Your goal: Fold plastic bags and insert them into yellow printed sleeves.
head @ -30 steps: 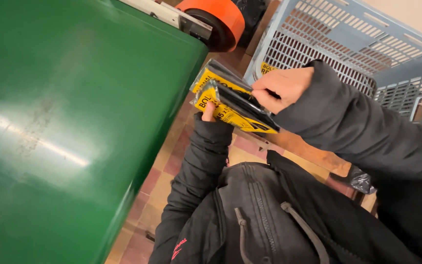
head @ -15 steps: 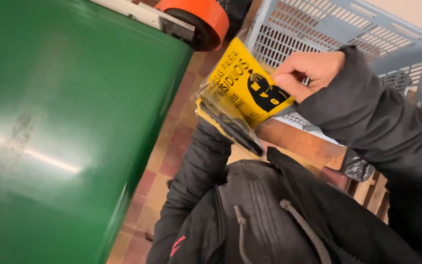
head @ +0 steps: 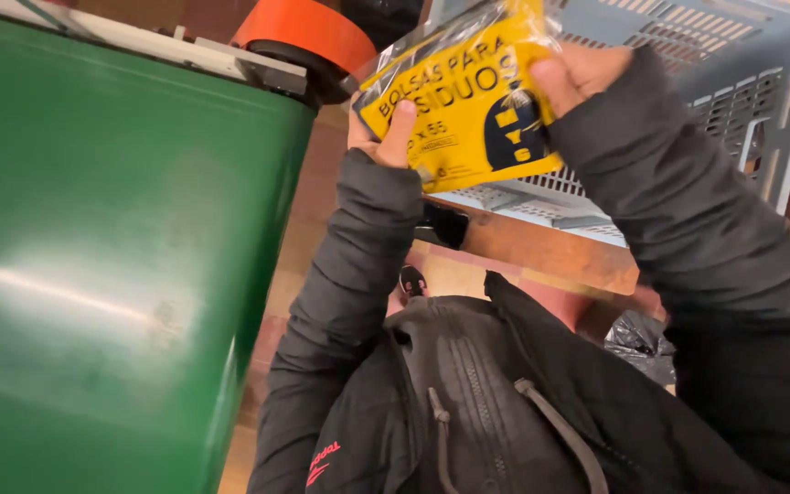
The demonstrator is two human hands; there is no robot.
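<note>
Nearest the camera is the person's dark zipped jacket (head: 486,402), both sleeves reaching up and away. To the left stands a large green bin (head: 112,265), its smooth side filling that half of the view.

Beyond the sleeves, the two hands hold up a yellow plastic packet (head: 464,101) with black print, wrapped in clear film. The left hand (head: 386,128) grips the packet's lower left corner: its thumb lies flat across the front face, with the other fingers hidden behind. The right hand (head: 578,73) is closed on the packet's right edge, thumb pressed on the front and the rest curled out of sight behind it. The packet is tilted, its left side lower, held in the air between the two hands and resting on nothing.

Behind the packet is a pale blue plastic crate (head: 724,82) with latticed walls, sitting on a wooden surface (head: 541,247). Farther left, past the bin's top edge, sits an orange roll (head: 308,27).
</note>
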